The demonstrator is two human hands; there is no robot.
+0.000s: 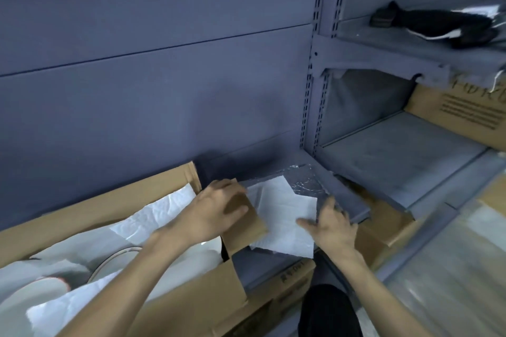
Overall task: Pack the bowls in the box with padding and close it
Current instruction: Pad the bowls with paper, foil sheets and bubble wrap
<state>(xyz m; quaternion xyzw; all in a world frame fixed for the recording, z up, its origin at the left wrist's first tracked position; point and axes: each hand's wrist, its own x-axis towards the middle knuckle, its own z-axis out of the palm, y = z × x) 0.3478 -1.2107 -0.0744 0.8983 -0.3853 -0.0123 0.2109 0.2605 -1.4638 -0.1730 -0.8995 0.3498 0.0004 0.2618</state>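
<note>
The left hand (216, 209) lies flat on the box (153, 306) flap, and the right hand (332, 224), fingers spread, presses soft, light paper (284, 216) beside the box; take its edge.

The bowls (115, 262) lie half buried under white padding (82, 243), cut by the frame at eight o'clock. Print on the three-o'clock carton (465, 115) blurs unreadable.
</note>
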